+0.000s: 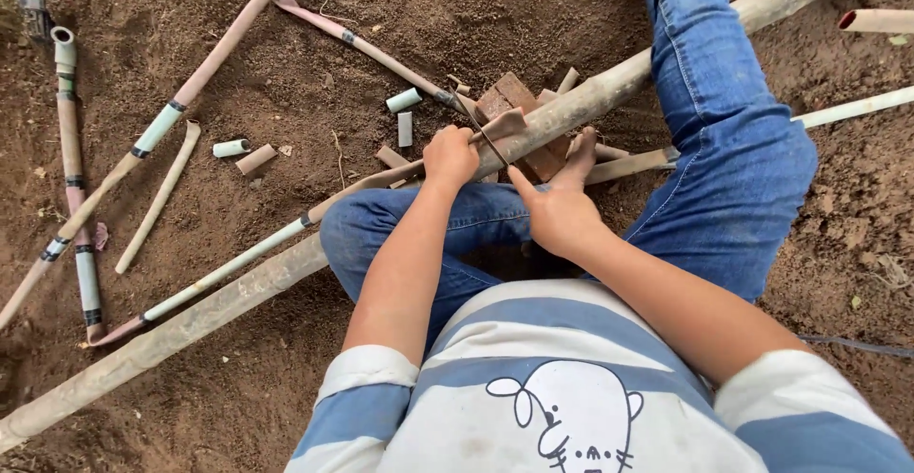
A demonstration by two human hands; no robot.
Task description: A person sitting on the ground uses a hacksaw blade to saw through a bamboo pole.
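Note:
I sit on bare soil with a thick bamboo pole (238, 292) lying across my lap on a stack of red bricks (507, 95). My left hand (449, 155) is closed on the handle of a thin dark blade (484, 133) set across the pole. My right hand (562, 205) lies spread just right of the blade. Its fingertips rest against the pole, its thumb points toward the blade, and it grips nothing. A thinner pale pole (228, 266) runs under my hands, alongside the thick one.
Short cut bamboo pieces (404, 100) lie around the bricks, and more (231, 147) to the left. Several long thin canes with dark bands (157, 130) cross the soil at left and top. My jeans-clad legs (724, 130) straddle the pole. A pipe end (876, 21) pokes in at top right.

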